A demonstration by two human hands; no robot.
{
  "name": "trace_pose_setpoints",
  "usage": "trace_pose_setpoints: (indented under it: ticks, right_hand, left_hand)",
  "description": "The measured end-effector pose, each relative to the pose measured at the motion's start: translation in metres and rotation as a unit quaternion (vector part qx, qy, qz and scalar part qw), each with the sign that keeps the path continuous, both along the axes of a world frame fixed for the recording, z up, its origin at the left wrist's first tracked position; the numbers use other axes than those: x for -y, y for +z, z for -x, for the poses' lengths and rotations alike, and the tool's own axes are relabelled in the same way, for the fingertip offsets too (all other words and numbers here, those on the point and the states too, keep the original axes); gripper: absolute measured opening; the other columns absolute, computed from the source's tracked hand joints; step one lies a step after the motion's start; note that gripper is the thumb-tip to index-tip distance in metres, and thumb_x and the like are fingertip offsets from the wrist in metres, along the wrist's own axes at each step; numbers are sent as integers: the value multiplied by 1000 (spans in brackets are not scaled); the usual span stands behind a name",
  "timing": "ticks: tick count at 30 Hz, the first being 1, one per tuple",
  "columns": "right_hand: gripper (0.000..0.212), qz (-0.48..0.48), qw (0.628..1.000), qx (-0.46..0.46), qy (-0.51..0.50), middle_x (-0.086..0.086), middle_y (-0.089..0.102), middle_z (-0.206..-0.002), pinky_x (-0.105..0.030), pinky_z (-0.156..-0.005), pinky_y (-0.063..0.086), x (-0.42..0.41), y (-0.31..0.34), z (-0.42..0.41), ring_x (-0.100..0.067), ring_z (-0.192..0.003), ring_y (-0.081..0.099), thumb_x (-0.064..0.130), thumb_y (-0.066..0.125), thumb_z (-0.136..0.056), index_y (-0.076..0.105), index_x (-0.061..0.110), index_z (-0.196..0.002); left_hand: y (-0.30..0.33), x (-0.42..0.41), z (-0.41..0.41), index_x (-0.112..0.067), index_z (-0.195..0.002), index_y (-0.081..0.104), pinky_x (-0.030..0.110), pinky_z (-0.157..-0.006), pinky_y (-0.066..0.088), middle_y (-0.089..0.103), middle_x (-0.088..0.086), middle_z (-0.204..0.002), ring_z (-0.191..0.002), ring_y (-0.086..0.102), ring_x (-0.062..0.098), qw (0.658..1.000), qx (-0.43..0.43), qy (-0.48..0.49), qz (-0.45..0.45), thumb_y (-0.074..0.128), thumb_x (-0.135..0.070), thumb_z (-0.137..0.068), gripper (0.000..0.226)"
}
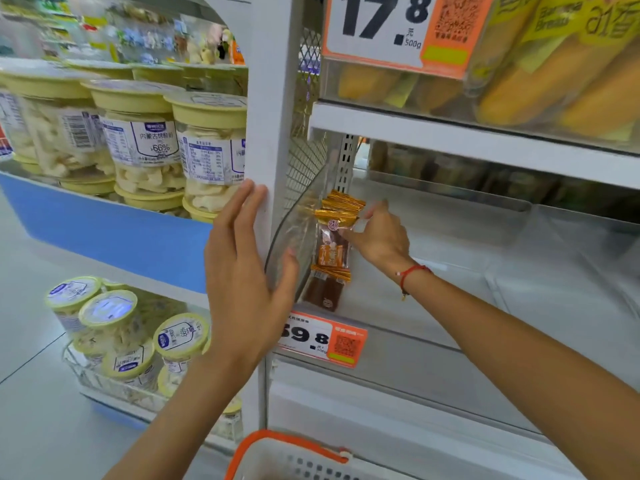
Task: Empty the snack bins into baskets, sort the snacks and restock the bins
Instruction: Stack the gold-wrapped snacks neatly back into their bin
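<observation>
- A shop aisle is showing, with white shelves (467, 136) and jars (142, 147) stacked left of the hands.
- The left hand (242, 271) is lying flat, fingers straight, steadying the clear bin (294, 237).
- The right hand (377, 233) is pinching snack packets (332, 237), which are hanging upright, long axis vertical, between both hands.
- An orange-handled basket (287, 459) is waiting well below; only its rim is showing, contents hidden.

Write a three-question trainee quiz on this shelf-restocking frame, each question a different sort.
1. True or false: the right hand pinches snack packets in the clear bin.
2. The left hand is: A) flat against the bin's side and the white post; B) gripping a jar; C) in the basket.
3. What colour is the rim of the basket below?

Key: 1 true; 2 A; 3 orange.
</observation>
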State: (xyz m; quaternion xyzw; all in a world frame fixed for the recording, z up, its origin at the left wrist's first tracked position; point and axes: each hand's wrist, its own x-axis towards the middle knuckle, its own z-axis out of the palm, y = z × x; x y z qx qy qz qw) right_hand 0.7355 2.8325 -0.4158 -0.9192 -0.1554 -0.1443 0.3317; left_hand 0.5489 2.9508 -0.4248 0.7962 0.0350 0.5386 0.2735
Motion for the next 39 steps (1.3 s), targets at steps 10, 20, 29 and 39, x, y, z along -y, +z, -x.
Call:
trace_pose_setpoints:
  ticks: [10,20,29,39]
  right_hand:
    - [67,350,875,-148,299,-1,48,-126,-33,-93,48,20,12,52,-16,-110,49,48,75,-78,48,17,-131]
    - [32,151,952,-81,252,5,65,-93,-28,-72,51,24,15,35,-11,-79,60,28,77,-80,66,17,-108]
    - [57,-80,963,-234,104,-8,62,-116,-28,-67,59,1,8,8,-25,-97,67,15,80,-78,40,16,-118]
    - [66,-15,990,-106,95,-2,61,-100,-39,-82,56,7,-1,18,-23,-96,63,13,82,-74,42,12,-126]
  left_hand:
    - [-2,0,-2,-7,-147,33,28,-114,24,29,7,-153,-144,25,14,1000,10,10,-6,56,-17,-89,64]
    - [-2,-2,1,-8,-148,31,28,-114,24,28,7,-154,-145,24,13,1000,6,0,-16,56,-15,-88,65]
    - [-4,1,0,-13,-149,31,37,-120,10,29,4,-155,-145,22,14,997,-10,68,-47,46,-27,-92,60]
    - [-4,2,0,-15,-149,28,50,-117,20,28,4,-156,-145,22,15,998,-10,56,-41,47,-26,-91,63]
